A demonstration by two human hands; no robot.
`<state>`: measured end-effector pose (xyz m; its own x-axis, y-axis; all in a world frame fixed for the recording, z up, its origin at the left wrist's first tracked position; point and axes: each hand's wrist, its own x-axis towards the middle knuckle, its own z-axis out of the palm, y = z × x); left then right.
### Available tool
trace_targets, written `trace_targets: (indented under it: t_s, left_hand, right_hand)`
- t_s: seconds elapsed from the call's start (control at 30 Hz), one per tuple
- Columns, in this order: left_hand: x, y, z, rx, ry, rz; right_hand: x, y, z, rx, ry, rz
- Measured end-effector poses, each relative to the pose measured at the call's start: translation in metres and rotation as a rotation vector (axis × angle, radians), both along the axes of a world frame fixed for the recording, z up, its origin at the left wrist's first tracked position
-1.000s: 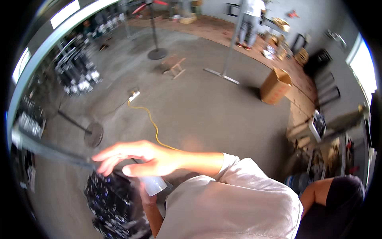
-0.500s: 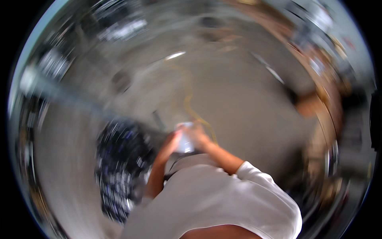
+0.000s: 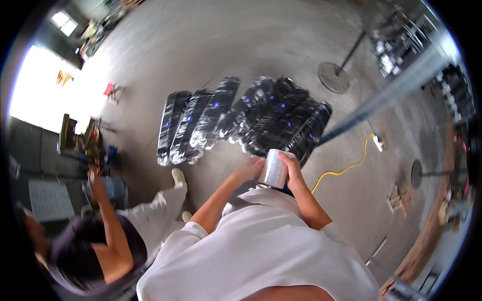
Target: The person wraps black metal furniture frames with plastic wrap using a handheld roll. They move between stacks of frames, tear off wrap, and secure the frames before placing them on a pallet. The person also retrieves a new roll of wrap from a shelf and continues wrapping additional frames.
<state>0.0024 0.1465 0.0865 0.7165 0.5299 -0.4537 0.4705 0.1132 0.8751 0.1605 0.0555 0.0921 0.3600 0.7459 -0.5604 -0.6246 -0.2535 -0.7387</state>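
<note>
Roll is sitting in front of the white shirt, shiny, slightly tilted. Right hand is gripping its right side. Left hand is hovering at its left side; can't tell if it's pinching. Black bundles are lying on the floor beyond; yellow cord is running off to the right.

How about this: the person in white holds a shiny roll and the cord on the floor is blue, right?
Almost! The cord on the floor is yellow, not blue, as the head view shows; the person in white does hold a shiny roll.
</note>
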Motion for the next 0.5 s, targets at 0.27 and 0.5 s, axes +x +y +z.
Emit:
trace_targets:
  t_s: [0.27,0.5]
  left_hand:
    - [-0.066,0.011,0.026,-0.076,-0.123,0.803]
    - [-0.086,0.005,0.021,-0.157,-0.065,0.937]
  right_hand:
    - [0.055,0.089,0.071,0.641,-1.111,0.163]
    - [0.083,0.163,0.018,0.537,-1.169,0.075]
